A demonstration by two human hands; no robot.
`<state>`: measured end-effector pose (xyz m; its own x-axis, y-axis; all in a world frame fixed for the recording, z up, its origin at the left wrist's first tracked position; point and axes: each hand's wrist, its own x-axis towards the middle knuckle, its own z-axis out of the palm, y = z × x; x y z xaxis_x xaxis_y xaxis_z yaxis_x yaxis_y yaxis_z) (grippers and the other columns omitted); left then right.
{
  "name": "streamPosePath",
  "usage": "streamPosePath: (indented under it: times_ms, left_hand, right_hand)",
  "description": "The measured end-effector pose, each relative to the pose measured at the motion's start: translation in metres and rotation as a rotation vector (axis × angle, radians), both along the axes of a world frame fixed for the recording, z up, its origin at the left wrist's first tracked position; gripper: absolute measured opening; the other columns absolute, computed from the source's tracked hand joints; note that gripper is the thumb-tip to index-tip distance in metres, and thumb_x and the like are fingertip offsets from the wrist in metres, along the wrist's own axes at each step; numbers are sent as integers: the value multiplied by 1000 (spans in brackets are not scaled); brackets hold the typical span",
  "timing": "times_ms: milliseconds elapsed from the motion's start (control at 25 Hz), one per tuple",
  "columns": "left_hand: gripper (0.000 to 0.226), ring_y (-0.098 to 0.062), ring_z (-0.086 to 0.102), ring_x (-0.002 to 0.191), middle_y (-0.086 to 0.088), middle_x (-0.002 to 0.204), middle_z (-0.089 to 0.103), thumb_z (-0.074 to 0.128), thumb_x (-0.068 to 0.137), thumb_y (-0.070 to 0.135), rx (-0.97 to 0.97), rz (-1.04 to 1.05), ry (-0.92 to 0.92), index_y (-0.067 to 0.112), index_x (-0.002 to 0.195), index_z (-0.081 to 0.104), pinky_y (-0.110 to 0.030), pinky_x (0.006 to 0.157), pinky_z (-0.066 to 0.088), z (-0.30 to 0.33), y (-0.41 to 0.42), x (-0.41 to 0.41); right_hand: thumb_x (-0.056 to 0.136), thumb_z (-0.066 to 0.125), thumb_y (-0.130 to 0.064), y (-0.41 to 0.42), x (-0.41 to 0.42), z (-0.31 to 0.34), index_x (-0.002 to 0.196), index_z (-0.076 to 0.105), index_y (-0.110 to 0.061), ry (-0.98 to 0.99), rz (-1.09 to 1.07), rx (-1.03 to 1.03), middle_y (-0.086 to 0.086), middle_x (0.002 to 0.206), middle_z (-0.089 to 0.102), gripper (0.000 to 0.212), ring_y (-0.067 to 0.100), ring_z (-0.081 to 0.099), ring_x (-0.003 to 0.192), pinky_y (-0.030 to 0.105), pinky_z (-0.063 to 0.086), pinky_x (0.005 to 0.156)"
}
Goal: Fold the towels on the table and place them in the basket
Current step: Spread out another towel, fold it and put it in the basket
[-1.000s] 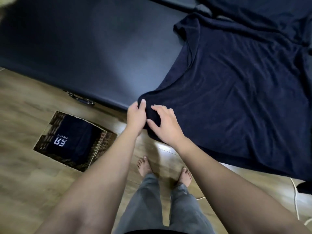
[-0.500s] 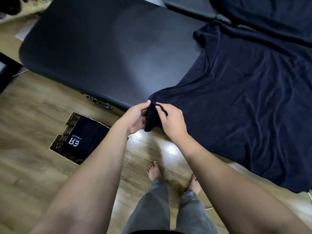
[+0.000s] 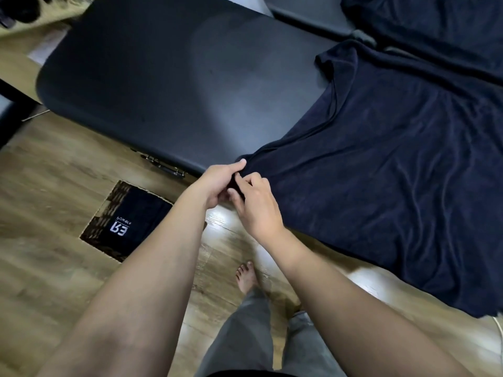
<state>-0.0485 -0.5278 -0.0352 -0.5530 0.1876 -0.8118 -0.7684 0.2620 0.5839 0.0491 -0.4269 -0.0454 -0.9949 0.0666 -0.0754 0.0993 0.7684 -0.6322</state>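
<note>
A dark navy terry towel (image 3: 381,186) lies spread and wrinkled over the right part of the black padded bench (image 3: 177,85), its near corner hanging over the front edge. The left hand (image 3: 217,183) and right hand (image 3: 255,205) both pinch that corner. On the wooden floor (image 3: 40,213) stands a brown woven basket (image 3: 109,210) holding a folded dark towel (image 3: 141,221) printed with white "ER" lettering, seen upside down.
</note>
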Motion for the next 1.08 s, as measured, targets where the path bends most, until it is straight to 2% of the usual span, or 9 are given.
streamPosePath:
  times_ms: [120,200,280,440,560,680,800,920,1080]
  left_hand:
    - [20,-16,64,67,-1,74,68,65,98,28,39,-59,-16,19,80,63,-27,58,50,-5,-1,11]
    - [15,-17,62,72,-1,77,67,60,100,22,-33,-72,12,20,86,63,-27,57,48,-11,-2,21]
    - [12,-17,60,75,0,80,69,59,102,23,-112,-124,-2,20,92,65,-27,61,46,-23,-10,31]
    - [15,-18,65,76,-4,95,72,60,102,28,-274,-202,-81,16,110,64,-32,75,49,-51,-35,59]
    - [22,-20,64,69,-7,92,69,65,99,28,-346,-228,-70,11,111,61,-31,70,44,-62,-40,58]
    - [26,-23,64,90,-2,104,67,70,91,40,-536,-367,210,21,102,57,-34,77,52,-47,-25,26]
    - [22,-20,60,92,10,93,65,61,90,49,-706,-378,565,28,94,59,-34,85,50,-16,10,-13]
    - [16,-17,61,90,12,87,65,61,93,41,-548,-346,652,26,90,66,-30,80,46,-4,64,-52]
    - [11,-17,67,94,8,93,71,63,92,31,-284,-253,523,24,94,71,-30,87,52,-9,126,-102]
  right_hand:
    - [94,56,-14,4,2,5,119,72,-10,-102,-35,-288,4,110,70,30,22,56,102,40,50,91]
    - [87,53,-12,11,2,8,98,80,-21,-141,-254,-510,-4,93,77,30,18,68,91,41,56,87]
    - [85,51,-15,27,-2,4,83,75,-31,-164,-392,-571,-10,85,76,29,13,70,83,39,58,80]
    - [96,55,-17,62,-11,4,102,72,-21,-250,-453,-421,-9,98,69,18,8,60,87,24,45,80]
    - [99,55,-19,78,-22,-1,119,68,-16,-294,-456,-395,-4,117,66,24,9,56,101,22,42,91]
    - [100,54,-20,83,-33,2,124,65,-15,-268,-441,-363,-3,124,62,27,8,54,107,20,38,93]
    - [99,54,-20,95,-45,8,122,64,-17,-203,-473,-365,-2,122,60,25,9,56,104,20,38,91]
    - [98,56,-21,119,-69,12,122,64,-17,-164,-531,-370,-2,122,60,25,13,59,104,26,45,96]
    - [97,59,-24,160,-116,9,127,60,-17,-153,-607,-364,1,128,57,31,19,57,116,36,46,104]
